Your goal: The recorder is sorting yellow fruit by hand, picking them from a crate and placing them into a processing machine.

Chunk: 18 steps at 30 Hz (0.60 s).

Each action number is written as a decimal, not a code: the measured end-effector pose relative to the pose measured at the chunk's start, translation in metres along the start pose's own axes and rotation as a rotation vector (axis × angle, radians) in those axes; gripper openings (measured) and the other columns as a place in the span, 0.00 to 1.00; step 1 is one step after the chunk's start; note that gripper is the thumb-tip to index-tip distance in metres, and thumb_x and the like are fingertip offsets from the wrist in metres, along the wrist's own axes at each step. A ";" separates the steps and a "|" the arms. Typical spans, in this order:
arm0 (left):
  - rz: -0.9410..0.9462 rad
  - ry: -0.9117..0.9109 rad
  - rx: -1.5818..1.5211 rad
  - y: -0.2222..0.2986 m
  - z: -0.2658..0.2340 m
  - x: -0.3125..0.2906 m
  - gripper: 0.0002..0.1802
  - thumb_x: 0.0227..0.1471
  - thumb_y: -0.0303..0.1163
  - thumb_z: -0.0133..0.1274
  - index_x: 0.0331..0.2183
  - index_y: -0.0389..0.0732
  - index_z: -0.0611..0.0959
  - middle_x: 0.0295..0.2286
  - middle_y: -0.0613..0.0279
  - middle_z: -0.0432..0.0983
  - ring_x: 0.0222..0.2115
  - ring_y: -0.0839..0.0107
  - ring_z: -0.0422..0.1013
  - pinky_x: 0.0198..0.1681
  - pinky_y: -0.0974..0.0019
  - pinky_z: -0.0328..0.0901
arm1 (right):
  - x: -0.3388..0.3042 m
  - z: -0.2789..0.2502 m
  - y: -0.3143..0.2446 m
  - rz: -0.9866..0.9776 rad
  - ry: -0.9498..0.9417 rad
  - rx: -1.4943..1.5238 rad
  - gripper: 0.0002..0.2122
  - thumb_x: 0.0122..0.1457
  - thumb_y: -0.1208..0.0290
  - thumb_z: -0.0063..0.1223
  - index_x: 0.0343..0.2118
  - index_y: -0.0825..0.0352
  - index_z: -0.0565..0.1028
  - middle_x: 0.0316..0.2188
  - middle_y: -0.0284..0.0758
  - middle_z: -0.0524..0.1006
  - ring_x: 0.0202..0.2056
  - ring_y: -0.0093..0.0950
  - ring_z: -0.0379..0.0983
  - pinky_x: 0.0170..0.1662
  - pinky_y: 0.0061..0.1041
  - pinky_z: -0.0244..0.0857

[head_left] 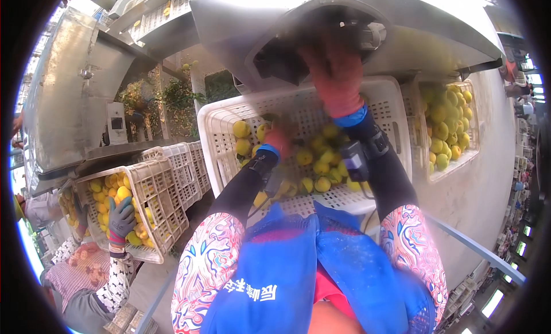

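My right hand (338,93), in a reddish glove, reaches up to the dark mouth of a metal chute (270,58). Its fingers are blurred in the shadow, so whether it holds anything does not show. Below it stands a white perforated plastic crate (213,140), partly filled with round yellow-green fruit (322,184). My left hand (279,140), also in a reddish glove, is low inside the crate beside some fruit (241,128). Motion smears its fingers. Both wrists wear blue cuffs and black straps, and a small dark device (354,160) sits at the right one.
To the right another white crate (475,127) is heaped with yellow-green fruit. At the left, a co-worker's gray-gloved hand (121,218) touches yellow fruit in a tilted crate (163,202). More crates (182,167) stand between us. A metal cabinet (63,98) rises at the far left; a rail (476,245) runs at lower right.
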<state>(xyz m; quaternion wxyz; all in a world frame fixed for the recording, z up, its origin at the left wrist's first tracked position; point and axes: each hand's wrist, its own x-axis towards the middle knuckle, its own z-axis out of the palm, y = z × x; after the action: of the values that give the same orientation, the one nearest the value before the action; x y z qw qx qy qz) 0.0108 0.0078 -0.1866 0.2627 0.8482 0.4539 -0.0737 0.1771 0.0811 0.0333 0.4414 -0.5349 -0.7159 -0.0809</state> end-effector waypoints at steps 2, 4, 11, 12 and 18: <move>0.044 0.022 0.252 -0.002 0.023 0.019 0.34 0.50 0.46 0.55 0.59 0.53 0.72 0.61 0.51 0.62 0.63 0.50 0.56 0.60 0.45 0.58 | -0.032 -0.021 0.005 -0.089 -0.048 0.218 0.19 0.51 0.65 0.62 0.48 0.62 0.77 0.37 0.40 0.81 0.36 0.41 0.77 0.39 0.36 0.71; 0.046 -0.055 0.374 0.005 0.020 0.042 0.32 0.51 0.48 0.55 0.58 0.52 0.75 0.58 0.52 0.67 0.61 0.52 0.60 0.60 0.46 0.59 | -0.092 -0.011 0.014 -0.055 -0.342 0.124 0.12 0.56 0.71 0.55 0.43 0.59 0.82 0.36 0.39 0.81 0.35 0.42 0.78 0.42 0.39 0.72; -0.198 -0.157 -0.003 -0.011 -0.012 0.038 0.28 0.39 0.51 0.63 0.40 0.42 0.85 0.41 0.49 0.81 0.46 0.54 0.76 0.48 0.54 0.71 | -0.320 0.078 0.092 0.198 -1.324 -0.413 0.18 0.50 0.65 0.53 0.44 0.65 0.80 0.46 0.47 0.78 0.49 0.46 0.74 0.54 0.48 0.64; -0.298 -0.098 -0.196 -0.017 -0.010 0.020 0.31 0.39 0.53 0.64 0.40 0.40 0.85 0.42 0.47 0.80 0.46 0.52 0.76 0.49 0.54 0.70 | -0.301 0.083 0.080 0.186 -1.423 -0.356 0.19 0.52 0.65 0.51 0.46 0.65 0.79 0.48 0.47 0.78 0.51 0.46 0.74 0.55 0.50 0.64; -0.450 -0.115 -1.800 -0.015 -0.041 -0.041 0.37 0.46 0.56 0.60 0.52 0.42 0.77 0.49 0.47 0.75 0.51 0.44 0.70 0.55 0.42 0.64 | -0.216 0.048 0.038 0.049 -1.234 -0.235 0.24 0.53 0.54 0.58 0.51 0.62 0.77 0.48 0.43 0.78 0.52 0.43 0.73 0.55 0.40 0.66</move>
<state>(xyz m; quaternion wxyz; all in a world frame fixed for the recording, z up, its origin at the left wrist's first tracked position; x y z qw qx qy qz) -0.0291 0.0056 -0.1427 0.8236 0.2121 0.4801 0.2150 0.1910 -0.0251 -0.1636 -0.1132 -0.5442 -0.8128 0.1745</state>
